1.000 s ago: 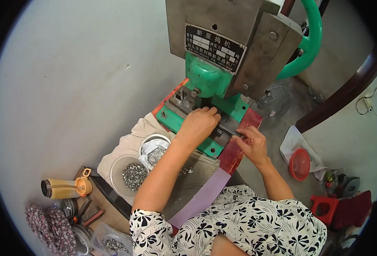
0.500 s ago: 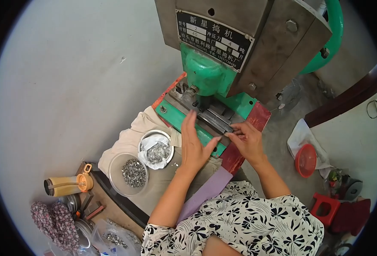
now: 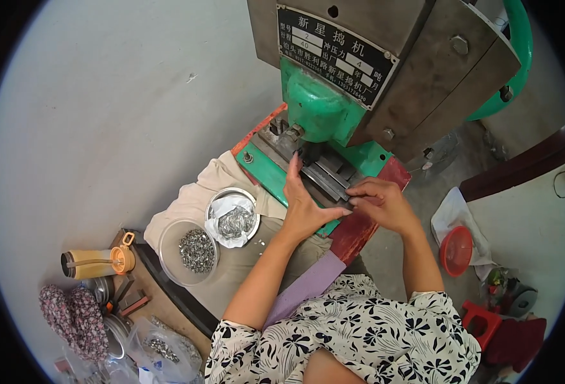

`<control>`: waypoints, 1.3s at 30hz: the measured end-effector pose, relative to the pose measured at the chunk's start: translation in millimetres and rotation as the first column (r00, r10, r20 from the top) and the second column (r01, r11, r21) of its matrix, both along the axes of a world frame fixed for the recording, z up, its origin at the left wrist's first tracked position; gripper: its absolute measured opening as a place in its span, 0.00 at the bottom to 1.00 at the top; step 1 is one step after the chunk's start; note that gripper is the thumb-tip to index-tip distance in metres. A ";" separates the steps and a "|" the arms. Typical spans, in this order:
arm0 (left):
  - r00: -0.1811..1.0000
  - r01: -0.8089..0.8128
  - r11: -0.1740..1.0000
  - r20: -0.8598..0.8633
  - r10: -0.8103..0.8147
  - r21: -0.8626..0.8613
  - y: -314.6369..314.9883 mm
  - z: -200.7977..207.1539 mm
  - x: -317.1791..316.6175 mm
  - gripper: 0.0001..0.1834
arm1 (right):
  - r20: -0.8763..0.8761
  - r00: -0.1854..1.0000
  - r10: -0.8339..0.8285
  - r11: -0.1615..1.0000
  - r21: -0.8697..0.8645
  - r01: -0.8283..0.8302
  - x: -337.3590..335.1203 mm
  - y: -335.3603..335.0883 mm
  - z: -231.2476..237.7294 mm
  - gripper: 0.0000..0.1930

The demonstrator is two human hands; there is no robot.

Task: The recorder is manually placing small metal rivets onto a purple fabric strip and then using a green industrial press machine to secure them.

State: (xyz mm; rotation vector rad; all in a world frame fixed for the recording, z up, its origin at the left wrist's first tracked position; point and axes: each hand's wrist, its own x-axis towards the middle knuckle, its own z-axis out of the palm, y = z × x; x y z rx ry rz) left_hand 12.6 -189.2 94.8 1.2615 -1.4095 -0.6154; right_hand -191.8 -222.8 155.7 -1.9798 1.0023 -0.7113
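Beneath the green press head (image 3: 324, 105), a grey metal die (image 3: 328, 180) is lying along the press bed. The left hand (image 3: 305, 210) is spanning its near side, grip spread wide between thumb and fingers. The right hand (image 3: 380, 201) is bending its fingertips around the die's end; whether they are pinching anything, I cannot tell. Metal pieces (image 3: 197, 251) are filling a translucent bowl (image 3: 170, 257) leftward.

Cream top (image 3: 385, 333) worn, printed all over with dark flowers and fine-lined sprays. Sleeves (image 3: 232, 342) cut short, loose, same print. Forearms (image 3: 263, 281), left hand (image 3: 303, 210), right hand (image 3: 388, 208) left uncovered.
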 end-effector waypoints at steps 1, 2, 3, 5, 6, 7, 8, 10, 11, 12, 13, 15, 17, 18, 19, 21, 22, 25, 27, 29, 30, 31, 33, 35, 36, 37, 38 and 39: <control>1.000 -0.002 1.000 -0.002 0.002 0.005 0.2 1.2 -1.9 0.77 | 0.046 0.998 0.034 0.989 0.139 -0.040 -2.0 -5.0 1.3 0.12; 0.995 -0.038 0.999 0.095 0.036 0.011 1.1 3.6 -4.1 0.78 | 0.071 0.995 0.071 0.973 0.214 -0.085 -3.0 -8.8 5.7 0.12; 0.979 -0.074 0.997 0.192 0.071 0.006 2.9 6.8 -6.8 0.79 | 0.070 0.995 0.074 0.973 0.214 -0.087 -3.6 -11.9 6.0 0.12; 0.979 -0.119 0.993 0.172 0.113 0.025 1.7 5.2 -13.1 0.79 | 0.096 0.985 0.144 0.966 0.202 -0.161 -5.2 -16.4 2.8 0.11; 0.974 -0.171 0.984 0.156 0.163 0.039 0.9 4.5 -13.5 0.78 | 0.097 0.982 0.160 0.963 0.204 -0.177 -3.7 -17.9 3.3 0.11; 0.970 -0.194 0.981 0.144 0.194 -0.014 1.0 1.0 -14.3 0.75 | 0.111 0.982 0.151 0.949 0.263 -0.175 -2.8 -19.8 4.4 0.11; 0.966 -0.207 0.977 0.147 0.213 -0.057 -1.0 -0.3 -16.2 0.73 | 0.123 0.982 0.143 0.930 0.323 -0.176 -2.3 -22.7 5.1 0.11; 0.961 -0.234 0.968 0.126 0.244 -0.095 -5.1 1.6 -21.4 0.67 | 0.076 0.995 0.063 0.954 0.288 -0.083 -7.0 -34.6 2.1 0.11; 0.962 -0.222 0.967 0.132 0.239 -0.128 -8.0 -0.8 -23.9 0.68 | 0.078 0.997 -0.004 0.977 0.211 -0.013 -8.3 -43.5 -7.3 0.11; 0.966 -0.214 0.968 0.120 0.229 -0.129 -10.5 0.7 -27.2 0.68 | 0.097 0.987 -0.125 0.990 0.071 0.118 -10.7 -52.8 -22.5 0.13; 0.968 -0.212 0.969 0.111 0.226 -0.127 -12.0 -0.7 -26.7 0.68 | 0.047 0.992 -0.119 0.992 -0.038 0.121 -2.5 -59.3 -21.3 0.13; 0.969 -0.221 0.963 0.076 0.235 -0.156 -13.6 -1.5 -23.9 0.68 | -0.005 0.998 -0.066 0.997 0.029 0.066 8.5 -74.3 -26.2 0.16; 0.972 -0.220 0.966 0.058 0.229 -0.138 -11.5 -2.5 -20.1 0.67 | -0.068 0.998 0.007 0.999 -0.053 -0.010 8.2 -88.9 -47.8 0.17; 0.965 -0.248 0.955 0.047 0.258 -0.162 -7.9 -7.9 -16.1 0.66 | -0.126 0.989 0.073 0.987 -0.133 -0.090 14.2 -95.2 -56.8 0.17; 0.955 -0.282 0.939 0.035 0.294 -0.195 -6.7 -15.3 -15.1 0.66 | -0.190 0.982 0.011 0.997 -0.071 -0.025 11.5 -97.4 -60.2 0.18; 0.969 -0.239 0.967 0.045 0.244 -0.092 -8.1 -32.8 -21.5 0.69 | -0.192 0.978 -0.080 0.996 0.025 0.086 -2.8 -107.9 -92.5 0.22; 0.966 -0.253 0.956 0.021 0.258 -0.146 -9.2 -34.8 -28.9 0.69 | -0.112 0.989 -0.098 0.974 0.192 0.118 -12.5 -120.2 -100.6 0.23; 0.982 -0.187 0.971 -0.029 0.185 -0.146 -19.1 -28.1 -42.7 0.69 | -0.149 0.989 -0.020 0.992 0.118 0.038 -50.2 -148.9 -104.3 0.25; 0.980 -0.196 0.962 -0.013 0.197 -0.189 -17.2 -19.9 -43.1 0.69 | -0.096 0.995 -0.017 0.996 0.081 0.025 -58.0 -153.8 -108.2 0.24; 0.980 -0.200 0.965 -0.016 0.201 -0.169 -11.9 -19.7 -37.3 0.69 | -0.076 0.997 -0.002 0.994 0.106 0.010 -31.4 -139.7 -95.1 0.24; 0.975 -0.219 0.961 -0.010 0.220 -0.171 -10.7 -20.8 -34.6 0.69 | -0.097 0.995 -0.031 0.995 0.086 0.040 -26.0 -140.4 -97.2 0.24; 0.972 -0.233 0.957 -0.004 0.236 -0.171 -10.2 -21.7 -33.7 0.69 | -0.117 0.991 -0.064 0.995 0.067 0.073 -23.1 -140.2 -97.4 0.23; 0.970 -0.239 0.954 -0.010 0.242 -0.180 -11.8 -23.4 -33.1 0.69 | -0.050 0.996 -0.069 0.986 0.149 0.076 -17.8 -132.8 -91.7 0.23; 0.966 -0.257 0.942 -0.020 0.259 -0.216 -16.1 -26.6 -34.7 0.69 | 0.013 0.998 -0.066 0.969 0.238 0.061 -15.7 -136.0 -92.3 0.23; 0.961 -0.275 0.937 -0.029 0.275 -0.214 -17.7 -24.9 -35.4 0.69 | 0.013 0.998 -0.059 0.975 0.217 0.054 -24.7 -144.3 -94.8 0.22; 0.965 -0.259 0.942 -0.019 0.261 -0.213 -19.1 -22.8 -36.0 0.69 | 0.014 0.999 -0.050 0.979 0.196 0.047 -31.0 -152.9 -98.0 0.22; 0.970 -0.241 0.947 -0.010 0.245 -0.214 -20.8 -23.1 -36.4 0.69 | 0.026 0.998 -0.057 0.976 0.212 0.050 -26.6 -152.4 -94.7 0.20; 0.965 -0.255 0.941 -0.006 0.261 -0.224 -21.9 -23.3 -36.9 0.69 | 0.018 0.999 -0.043 0.977 0.210 0.039 -22.5 -151.0 -92.0 0.20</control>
